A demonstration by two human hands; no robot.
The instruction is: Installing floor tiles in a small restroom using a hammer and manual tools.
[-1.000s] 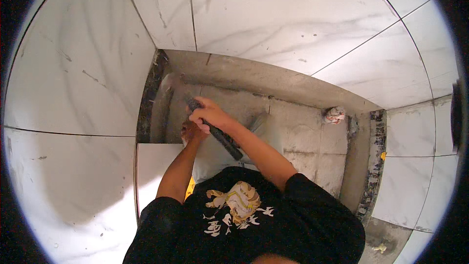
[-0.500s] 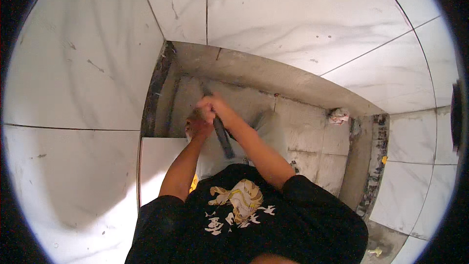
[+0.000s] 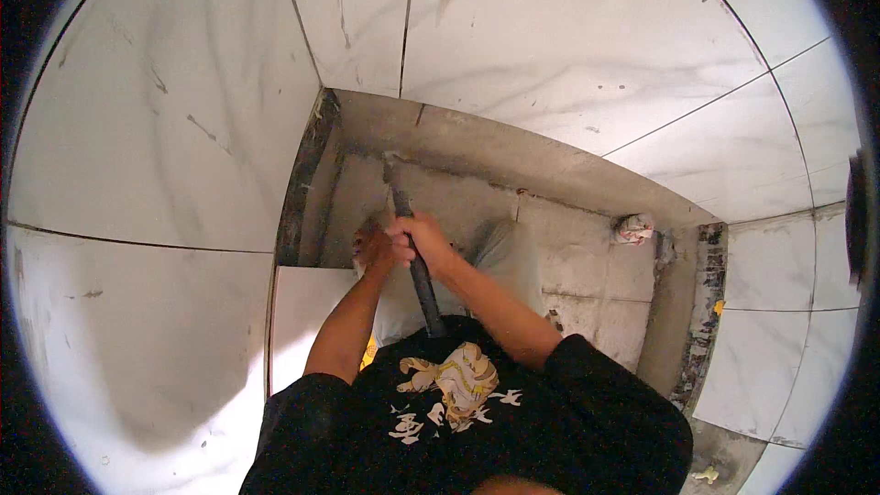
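My right hand [image 3: 423, 240] is closed around the middle of a dark, straight, long-handled tool [image 3: 426, 298]. Its thick lower end points back at my shirt. The narrower far end reaches the back left of a recessed grey floor [image 3: 463, 192], where a small pale piece shows at the tip. Close beside the right hand, to its left, is my left hand [image 3: 374, 249], low and with fingers curled. What those fingers hold, if anything, is hidden. My knee in light trousers [image 3: 509, 252] rises just right of the tool.
Bare cement walls [image 3: 513, 151] edge the recess, with white marbled tiles [image 3: 550, 37] above and at left [image 3: 137, 147]. A crumpled pale and reddish wad [image 3: 634, 228] lies at the far right corner. A white panel [image 3: 307, 307] stands by my left forearm.
My right hand and the tool have drawn back toward my body, uncovering more of the tool's far end. The left hand has stayed nearly in place, and the view has shifted slightly.
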